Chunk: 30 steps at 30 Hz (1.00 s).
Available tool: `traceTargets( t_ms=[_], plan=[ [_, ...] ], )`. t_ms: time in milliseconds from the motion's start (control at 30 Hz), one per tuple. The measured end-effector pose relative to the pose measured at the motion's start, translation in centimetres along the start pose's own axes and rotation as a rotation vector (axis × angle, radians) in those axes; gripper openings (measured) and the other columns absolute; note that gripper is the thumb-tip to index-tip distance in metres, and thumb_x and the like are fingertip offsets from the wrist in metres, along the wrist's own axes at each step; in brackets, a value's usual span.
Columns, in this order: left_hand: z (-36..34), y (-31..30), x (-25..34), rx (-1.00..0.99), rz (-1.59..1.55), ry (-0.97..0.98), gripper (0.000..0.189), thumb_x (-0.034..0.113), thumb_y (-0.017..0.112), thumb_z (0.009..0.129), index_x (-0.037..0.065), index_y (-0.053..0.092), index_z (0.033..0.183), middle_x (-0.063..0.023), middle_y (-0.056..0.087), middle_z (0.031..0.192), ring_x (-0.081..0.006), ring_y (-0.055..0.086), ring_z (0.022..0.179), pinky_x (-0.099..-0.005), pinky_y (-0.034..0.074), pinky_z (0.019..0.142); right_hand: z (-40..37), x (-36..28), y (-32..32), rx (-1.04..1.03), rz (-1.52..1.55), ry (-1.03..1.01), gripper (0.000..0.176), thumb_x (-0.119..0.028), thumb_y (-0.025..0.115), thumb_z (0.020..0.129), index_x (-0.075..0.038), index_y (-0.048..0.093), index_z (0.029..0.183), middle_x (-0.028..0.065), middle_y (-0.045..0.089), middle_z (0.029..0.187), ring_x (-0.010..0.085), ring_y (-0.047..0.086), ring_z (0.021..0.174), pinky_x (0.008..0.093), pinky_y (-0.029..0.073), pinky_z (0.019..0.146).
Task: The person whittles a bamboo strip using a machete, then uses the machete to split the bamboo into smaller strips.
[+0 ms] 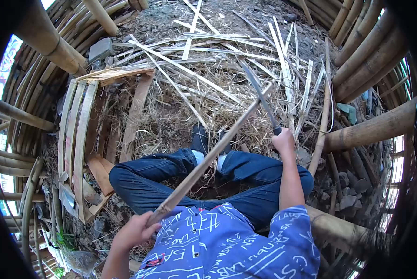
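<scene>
A: What are the hands doing in the head view?
B: The left hand (136,231) is wrapped round the near end of a slat (190,181); the right hand (283,140) grips the handle of a knife (267,108).
A: Where does the slat lie?
B: It slants from the left hand up over the legs (150,181) to a little beyond the right hand, where the blade crosses its far end. Whether they touch is hard to tell.
A: How would it handle?
B: Probably light, fairly stiff, slightly springy, dry rather than slippery; its edges may splinter. The near end looks the best hold, well apart from the blade.
A: And the count?
B: One held slat, one knife, one crate (85,139) ahead of the left hand, two shoes (199,137) left of the right hand. Beyond both hands, over a dozen loose strips (188,48) overlap too much for an exact figure.
</scene>
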<state>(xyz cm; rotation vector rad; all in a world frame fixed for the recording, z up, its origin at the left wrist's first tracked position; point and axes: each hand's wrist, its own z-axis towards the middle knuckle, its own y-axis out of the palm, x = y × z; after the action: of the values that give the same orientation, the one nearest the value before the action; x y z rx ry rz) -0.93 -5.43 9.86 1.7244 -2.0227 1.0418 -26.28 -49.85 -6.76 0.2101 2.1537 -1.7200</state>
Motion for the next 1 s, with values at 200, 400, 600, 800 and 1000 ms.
traceTargets(
  t_ms=[200,400,600,800,1000],
  plan=[
    [3.3,-0.7,0.0,0.067,0.030,0.099,0.025,0.017,0.068,0.088,-0.002,0.059,0.103,-0.0109,0.055,0.066,-0.0146,0.047,0.061,-0.0322,0.044,0.060,-7.2,-5.9,-0.5,-0.088,0.116,-0.212,0.023,-0.023,0.067,0.070,-0.009,0.069,0.088,0.0202,0.068,0.081,0.0395,0.066,0.082,0.0471,0.052,0.076],
    [2.6,-0.3,0.2,0.151,-0.023,0.117,0.026,0.016,0.069,0.087,-0.002,0.060,0.105,-0.0071,0.053,0.065,-0.0102,0.045,0.060,-0.0293,0.042,0.055,-7.2,-7.7,-0.3,-0.107,0.021,-0.211,0.023,-0.024,0.066,0.071,-0.010,0.069,0.088,0.0188,0.069,0.081,0.0370,0.067,0.083,0.0462,0.054,0.078],
    [1.8,0.8,1.8,0.122,0.091,0.057,0.023,0.014,0.068,0.087,-0.003,0.059,0.101,-0.0102,0.052,0.062,-0.0109,0.044,0.058,-0.0299,0.042,0.054,-3.1,-5.4,0.6,-0.056,-0.132,-0.227,0.024,-0.023,0.068,0.067,-0.009,0.069,0.086,0.0170,0.070,0.085,0.0359,0.068,0.083,0.0460,0.054,0.078],
    [1.4,1.0,1.4,0.174,0.171,0.139,0.022,0.015,0.067,0.088,-0.003,0.057,0.097,-0.0097,0.054,0.061,-0.0132,0.047,0.055,-0.0315,0.043,0.053,-2.5,-5.3,1.6,-0.015,-0.122,-0.247,0.021,-0.024,0.069,0.068,-0.009,0.069,0.083,0.0168,0.070,0.084,0.0353,0.069,0.083,0.0451,0.054,0.077],
    [2.0,0.0,0.9,0.158,0.061,0.017,0.022,0.015,0.067,0.088,-0.003,0.057,0.097,-0.0125,0.053,0.060,-0.0156,0.050,0.051,-0.0316,0.043,0.051,-4.1,-7.7,2.0,-0.061,-0.059,-0.341,0.022,-0.024,0.066,0.069,-0.010,0.068,0.085,0.0175,0.069,0.081,0.0359,0.069,0.078,0.0463,0.055,0.074]
  ],
)
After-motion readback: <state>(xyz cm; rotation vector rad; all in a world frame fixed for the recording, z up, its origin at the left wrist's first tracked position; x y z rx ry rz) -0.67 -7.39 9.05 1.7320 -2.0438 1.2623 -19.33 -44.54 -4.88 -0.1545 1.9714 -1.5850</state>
